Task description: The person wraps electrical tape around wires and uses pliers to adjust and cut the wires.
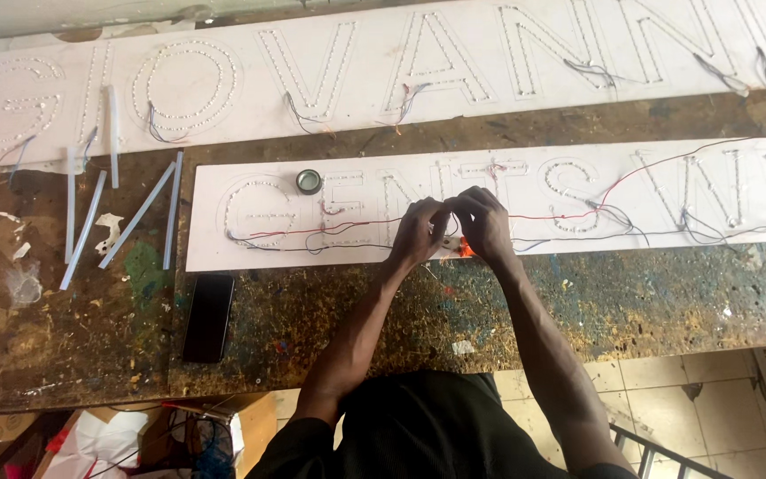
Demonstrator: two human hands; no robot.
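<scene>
Both my hands meet over the near white sign board, whose letter outlines are studded with small lights. My left hand and my right hand pinch thin wires together between their fingertips. A red wire and dark wires run from my fingers along the board. An orange-handled tool lies just under my hands, mostly hidden. A small roll of tape sits on the board to the left of my hands.
A longer white letter board lies farther back on the paint-stained wooden bench. Several white strips lie at left. A black phone rests near the front edge. Boxes with clutter and tiled floor are below.
</scene>
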